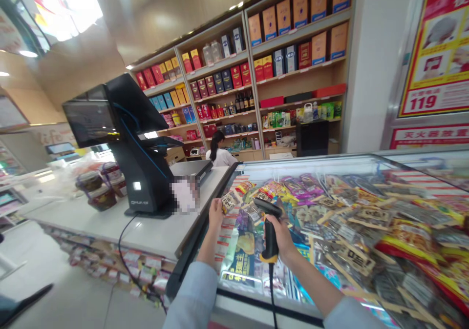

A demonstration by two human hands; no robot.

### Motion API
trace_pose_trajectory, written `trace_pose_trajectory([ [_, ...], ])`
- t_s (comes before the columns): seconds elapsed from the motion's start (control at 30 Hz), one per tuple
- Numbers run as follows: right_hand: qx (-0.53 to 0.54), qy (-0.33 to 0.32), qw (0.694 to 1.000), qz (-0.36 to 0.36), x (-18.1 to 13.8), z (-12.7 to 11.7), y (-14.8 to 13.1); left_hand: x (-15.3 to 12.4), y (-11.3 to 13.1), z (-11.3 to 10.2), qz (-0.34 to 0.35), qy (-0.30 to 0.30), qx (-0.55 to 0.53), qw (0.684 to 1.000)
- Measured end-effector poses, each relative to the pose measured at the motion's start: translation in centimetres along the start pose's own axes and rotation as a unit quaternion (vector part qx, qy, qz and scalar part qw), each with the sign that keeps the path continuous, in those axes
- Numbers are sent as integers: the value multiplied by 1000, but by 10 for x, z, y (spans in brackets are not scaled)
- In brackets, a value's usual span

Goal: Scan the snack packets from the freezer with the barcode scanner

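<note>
Here's the left hand, fingers closed on the edge of a small packet, holding it up above the near left end of the glass-topped case. Over to the right hand: it's wrapped around the grip of a black scanner, head near the packet but apart from it, cord hanging straight down. Snack bags crowd the case below, while the till stands left on the pale table.
</note>
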State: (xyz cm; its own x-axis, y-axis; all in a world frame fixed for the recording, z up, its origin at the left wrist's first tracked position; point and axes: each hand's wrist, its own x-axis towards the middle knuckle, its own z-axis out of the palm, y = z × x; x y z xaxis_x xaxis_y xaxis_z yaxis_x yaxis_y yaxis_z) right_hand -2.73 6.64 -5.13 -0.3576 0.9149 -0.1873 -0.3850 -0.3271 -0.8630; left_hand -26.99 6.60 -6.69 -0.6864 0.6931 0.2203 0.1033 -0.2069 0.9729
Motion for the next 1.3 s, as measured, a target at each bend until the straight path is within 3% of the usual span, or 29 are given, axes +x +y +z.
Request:
trace_pose_trajectory([
  [0.1,-2,-33,999,-2,-2,2,-4,-3,3,-5,-49,-34,-68,996],
  [0.2,10,-95,995,2,-6,3,-5,-11,10,-14,-114,-111,-168,973],
  [0.33,-1,-167,985,39,-9,3,-3,-19,14,-22,-260,-228,-387,855],
  [0.43,-24,-175,984,16,-11,3,-1,-21,15,-22,-307,-240,-431,814],
  [0.63,-77,-176,979,-70,-18,6,-2,-21,19,-21,-321,-233,-426,813],
  [0.97,-16,-206,978,-28,-20,2,-7,-21,20,-18,-351,-230,-404,813],
  [1.3,-57,-201,977,-43,-21,4,-7,-17,14,-17,-360,-205,-397,819],
])
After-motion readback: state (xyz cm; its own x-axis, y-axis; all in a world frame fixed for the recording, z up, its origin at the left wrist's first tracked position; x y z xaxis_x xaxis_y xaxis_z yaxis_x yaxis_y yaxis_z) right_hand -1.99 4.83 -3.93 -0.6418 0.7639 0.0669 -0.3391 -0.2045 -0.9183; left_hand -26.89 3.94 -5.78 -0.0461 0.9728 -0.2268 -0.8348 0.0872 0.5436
